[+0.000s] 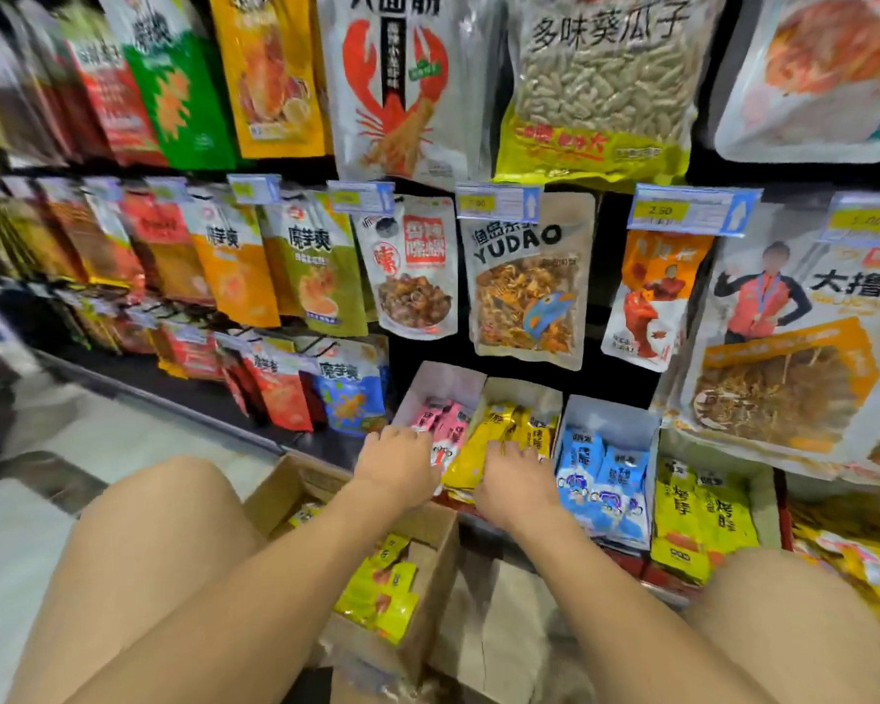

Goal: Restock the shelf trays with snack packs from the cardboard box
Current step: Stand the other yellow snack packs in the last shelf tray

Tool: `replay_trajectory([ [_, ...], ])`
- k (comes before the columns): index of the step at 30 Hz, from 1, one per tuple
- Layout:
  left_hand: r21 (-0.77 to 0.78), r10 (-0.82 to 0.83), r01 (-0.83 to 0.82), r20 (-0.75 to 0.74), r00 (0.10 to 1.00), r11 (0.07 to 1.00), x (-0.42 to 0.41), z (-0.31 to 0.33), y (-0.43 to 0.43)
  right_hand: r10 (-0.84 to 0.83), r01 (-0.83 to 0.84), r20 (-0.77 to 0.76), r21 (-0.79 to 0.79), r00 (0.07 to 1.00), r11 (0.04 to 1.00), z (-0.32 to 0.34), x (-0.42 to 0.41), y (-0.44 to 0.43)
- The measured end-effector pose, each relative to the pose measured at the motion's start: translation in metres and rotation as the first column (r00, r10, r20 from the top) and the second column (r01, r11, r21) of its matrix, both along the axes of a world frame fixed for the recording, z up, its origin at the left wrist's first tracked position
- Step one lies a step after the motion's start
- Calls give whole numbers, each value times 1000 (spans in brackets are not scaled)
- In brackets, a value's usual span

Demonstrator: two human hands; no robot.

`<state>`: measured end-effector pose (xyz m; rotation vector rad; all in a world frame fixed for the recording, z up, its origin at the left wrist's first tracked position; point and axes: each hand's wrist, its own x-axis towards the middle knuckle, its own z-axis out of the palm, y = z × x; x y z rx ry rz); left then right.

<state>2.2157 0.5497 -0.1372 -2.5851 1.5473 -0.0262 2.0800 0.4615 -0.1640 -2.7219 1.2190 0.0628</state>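
Snack packs [382, 597] in yellow wrappers lie in the box [428, 530] near me. Just beyond it, three trays stand side by side on the low shelf. The left tray [430, 386] holds pink packs [445, 424], the middle tray [527, 391] holds yellow packs [499, 429], and the right tray [610, 414] holds blue packs [600, 480].

My left hand [400, 464] lies palm down on the pink packs, at their right edge. My right hand [516, 480] lies on the yellow packs. The fingers of both bend down into the packs, and I cannot tell whether either one grips anything.

Above the trays hangs a bag [527, 282] marked YUDAO. To its right, one price tag [660, 210] reads 2.50 and another tag [867, 222] reads 5.00. Higher up, a seed bag [605, 78] reads 多味葵瓜子.
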Motion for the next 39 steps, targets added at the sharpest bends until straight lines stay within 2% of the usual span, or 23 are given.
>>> replay_trajectory([
  [8,68,220,-213,-108,969,975,72,-33,71,171,-172,-57,-9,984,985,-18,76,39],
  [17,159,381,-351,-245,891,923,140,-98,126,345,-341,-158,57,925,938,-76,158,69],
  [28,226,449,-392,-326,832,892,168,-185,132,538,-487,-306,233,785,842,-178,207,82],
  [32,239,419,-357,-307,854,903,178,-214,136,584,-484,-353,336,731,808,-222,218,89],
  [39,210,382,-333,-278,881,919,191,-251,149,627,-499,-382,386,679,776,-288,233,98],
])
